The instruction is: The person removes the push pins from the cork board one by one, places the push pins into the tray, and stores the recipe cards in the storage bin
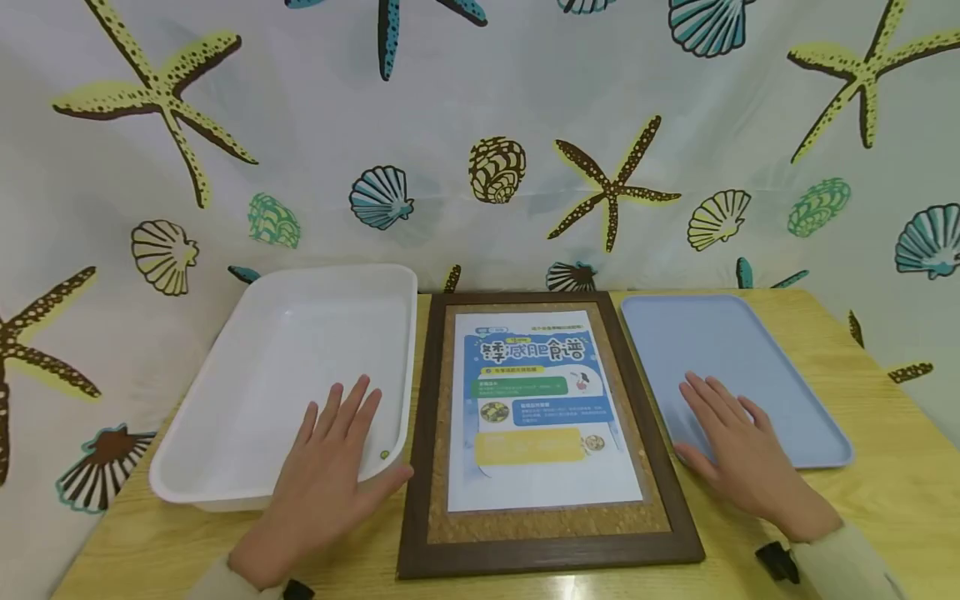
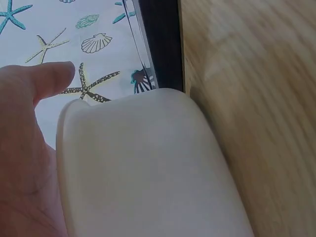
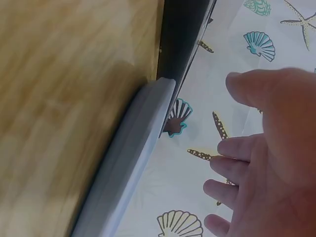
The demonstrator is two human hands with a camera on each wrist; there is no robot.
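Note:
My left hand (image 1: pixel 326 471), fingers straight and slightly spread, is over the near right corner of a deep white plastic tray (image 1: pixel 300 350). In the left wrist view the thumb stands apart from the tray's wall (image 2: pixel 148 168). A brown-framed cork board (image 1: pixel 551 554) lies between the hands, bearing a printed sheet (image 1: pixel 540 492) with blue, green and yellow blocks. My right hand (image 1: pixel 738 450), fingers extended, is over the near left edge of a shallow light-blue tray (image 1: pixel 697 333). In the right wrist view its fingers hang above the tray's rim (image 3: pixel 133 148). Neither hand holds anything.
A small green round mark (image 1: pixel 385 455) shows inside the white tray's near right corner. The wooden table (image 1: pixel 885 533) carries everything. Behind it hangs a white cloth (image 1: pixel 450 100) printed with starfish and shells.

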